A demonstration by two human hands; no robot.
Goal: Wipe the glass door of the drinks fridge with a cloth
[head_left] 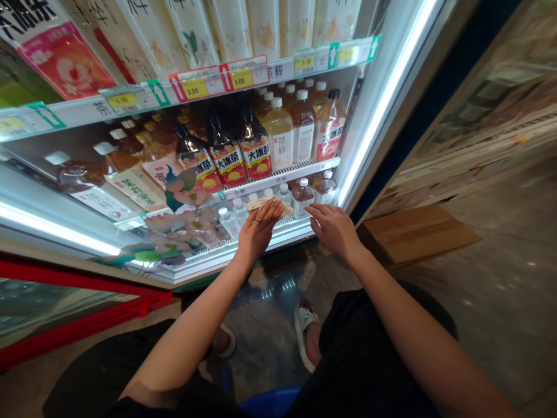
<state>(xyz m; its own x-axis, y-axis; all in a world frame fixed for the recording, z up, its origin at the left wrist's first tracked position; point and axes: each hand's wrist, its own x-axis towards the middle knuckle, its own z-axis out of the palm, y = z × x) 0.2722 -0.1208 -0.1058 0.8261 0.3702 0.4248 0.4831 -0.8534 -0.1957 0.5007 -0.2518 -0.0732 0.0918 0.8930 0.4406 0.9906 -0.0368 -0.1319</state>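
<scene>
My left hand (257,227) holds a folded pale cloth (257,204), its fingers lying over it, up against the lower front of a lit drinks fridge. A ring shows on one finger. To its right, my right hand (334,227) is held out with its fingers stretched and nothing in them, close to the fridge front; whether it touches the glass I cannot tell. Behind my hands stand small drink bottles (303,196) on the bottom shelf. Flower decorations (191,223) in pink and green show on the glass to the left of my left hand.
Dark-capped iced tea bottles (256,152) stand on the middle shelf, under a row of price tags (195,88). A flat cardboard box (422,232) lies on the floor at the right. A red frame (78,325) is at lower left. Something blue (272,402) sits between my legs.
</scene>
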